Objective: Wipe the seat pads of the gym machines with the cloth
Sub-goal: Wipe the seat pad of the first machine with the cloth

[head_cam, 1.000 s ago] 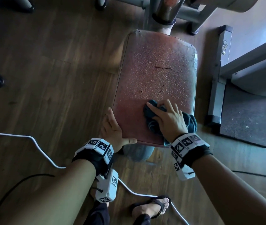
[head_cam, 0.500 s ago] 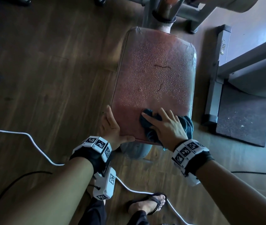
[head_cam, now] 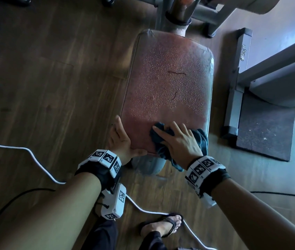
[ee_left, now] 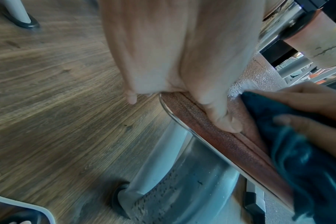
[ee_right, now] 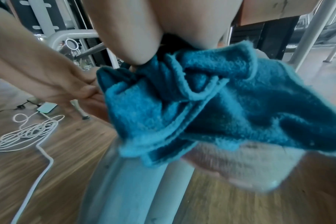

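Observation:
The red seat pad (head_cam: 166,91) fills the middle of the head view; water droplets cover its far part, and a smooth strip runs along the near edge. My right hand (head_cam: 179,141) lies flat with spread fingers on the teal cloth (head_cam: 202,141), pressing it onto the pad's near edge; part of the cloth hangs over the front. In the right wrist view the cloth (ee_right: 220,106) bunches under my palm. My left hand (head_cam: 123,139) rests against the pad's near left corner, fingers straight along the side. The left wrist view shows the thumb on the pad's (ee_left: 220,144) front edge.
A grey support post (head_cam: 148,165) stands under the pad. The machine's grey frame bar (head_cam: 233,105) and a black rubber mat (head_cam: 263,134) lie to the right. A white cable (head_cam: 35,156) crosses the wooden floor near my sandalled foot (head_cam: 162,226).
My right hand has drawn the cloth a little toward the pad's near edge and slightly left. The left hand has stayed at the corner.

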